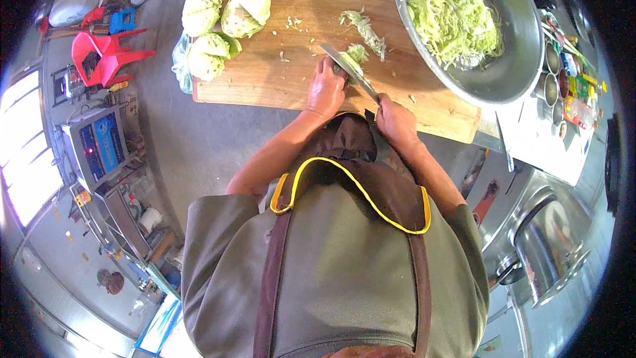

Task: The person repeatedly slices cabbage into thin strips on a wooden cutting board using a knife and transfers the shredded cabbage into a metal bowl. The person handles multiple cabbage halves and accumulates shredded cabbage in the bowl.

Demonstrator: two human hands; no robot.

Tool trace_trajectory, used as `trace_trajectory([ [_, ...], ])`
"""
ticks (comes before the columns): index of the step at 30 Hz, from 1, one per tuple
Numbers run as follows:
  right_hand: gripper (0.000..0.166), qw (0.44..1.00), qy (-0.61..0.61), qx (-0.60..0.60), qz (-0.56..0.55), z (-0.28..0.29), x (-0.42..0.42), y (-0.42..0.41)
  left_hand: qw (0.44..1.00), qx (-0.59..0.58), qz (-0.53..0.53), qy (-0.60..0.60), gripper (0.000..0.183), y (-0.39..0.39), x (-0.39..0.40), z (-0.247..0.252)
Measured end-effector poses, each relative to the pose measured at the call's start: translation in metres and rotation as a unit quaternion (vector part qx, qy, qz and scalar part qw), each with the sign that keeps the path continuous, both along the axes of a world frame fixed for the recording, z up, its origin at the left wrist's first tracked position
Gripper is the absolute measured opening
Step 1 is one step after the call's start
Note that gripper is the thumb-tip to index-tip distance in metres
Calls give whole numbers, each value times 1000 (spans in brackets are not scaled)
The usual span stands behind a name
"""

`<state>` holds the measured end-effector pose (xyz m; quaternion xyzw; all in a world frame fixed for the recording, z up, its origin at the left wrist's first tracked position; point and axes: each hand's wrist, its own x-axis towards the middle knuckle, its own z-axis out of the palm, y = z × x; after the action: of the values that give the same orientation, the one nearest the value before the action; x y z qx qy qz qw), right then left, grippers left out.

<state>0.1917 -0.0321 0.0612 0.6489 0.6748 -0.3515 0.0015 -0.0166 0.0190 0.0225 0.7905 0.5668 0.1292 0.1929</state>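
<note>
My right hand (397, 122) grips the handle of a kitchen knife (365, 87), its blade slanting up and left over the wooden board (278, 77). Under and beside the blade lies cut cabbage (357, 53), part of it hidden by the knife. Close against the blade's left side, my left hand (326, 87) has its fingers curled down on what looks like a cabbage piece, mostly covered by the hand. A strip of shredded cabbage (367, 32) lies farther up the board. Heaped shreds (447, 15) fill much of a metal basin (521, 54) at the right.
Several cabbage heads (247, 11) stand at the board's left end, beside a plastic bag (183, 67). Another knife (505, 141) rests right of the board, near metal cups (550, 89) and bottles (579, 112). A red plastic chair (102, 57) is on the floor at left.
</note>
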Motion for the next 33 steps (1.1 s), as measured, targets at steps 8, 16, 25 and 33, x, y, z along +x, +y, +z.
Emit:
trace_trajectory([
  [8,28,998,33,60,-15,-61,-22,43,996,53,5,-66,34,0,3,-2],
  [16,22,994,82,71,-4,-38,1,31,996,59,13,-69,44,0,0,-2],
  [25,26,999,43,-20,-7,14,19,-11,998,12,61,-2,45,-3,7,13],
  [33,26,1000,14,8,8,-13,3,6,996,-12,81,-20,46,-5,6,9],
])
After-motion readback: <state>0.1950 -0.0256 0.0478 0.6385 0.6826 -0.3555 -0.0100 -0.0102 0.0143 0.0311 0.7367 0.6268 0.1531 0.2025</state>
